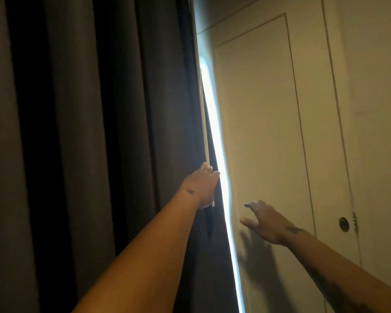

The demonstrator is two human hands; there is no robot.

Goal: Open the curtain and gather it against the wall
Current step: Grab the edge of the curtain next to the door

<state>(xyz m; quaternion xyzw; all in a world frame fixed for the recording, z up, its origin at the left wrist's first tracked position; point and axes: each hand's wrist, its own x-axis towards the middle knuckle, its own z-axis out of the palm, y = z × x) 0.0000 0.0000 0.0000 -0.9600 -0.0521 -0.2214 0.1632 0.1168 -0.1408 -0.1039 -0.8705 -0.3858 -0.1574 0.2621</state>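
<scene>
1. Dark grey curtain (88, 132), heavy matte cloth in deep vertical folds, filling everything left of the light gap (215, 143) and reaching down out of view.
2. Slim white wand (204, 123), smooth and rigid, hanging along the curtain's leading edge, just left of the gap.
3. Left hand (201, 186) wrapped closed around the lower end of the wand, right at the curtain's edge, just left of the gap; forearm stretched up from below.
4. Right hand (264, 220) open, fingers spread, holding nothing, to the right of the gap and near the pale wall (257, 109); shadow of the fingers cast on the wall just under it; whether the fingertips touch the wall, cannot tell.
5. Light gap narrow, bright blue-white, running top to bottom between curtain edge and wall, slightly wider at hand height.
6. Pale wall smooth and painted, marked with thin panel lines; further right of the gap a door (312, 154) of the same flat finish with a small round dark fitting (344, 224) low down.
7. Step in hand, by judgement: the very start of opening, with the edge gripped and barely parted from the wall and most of the cloth not yet drawn.
8. Next move likely calls for a steady sideways pull on the wand, kept near vertical so the top runs freely, then bunching the folds together by hand.
9. Thick cloth, probably weighty and slow to slide; smooth wand, perhaps slippery under a loose grip.
</scene>
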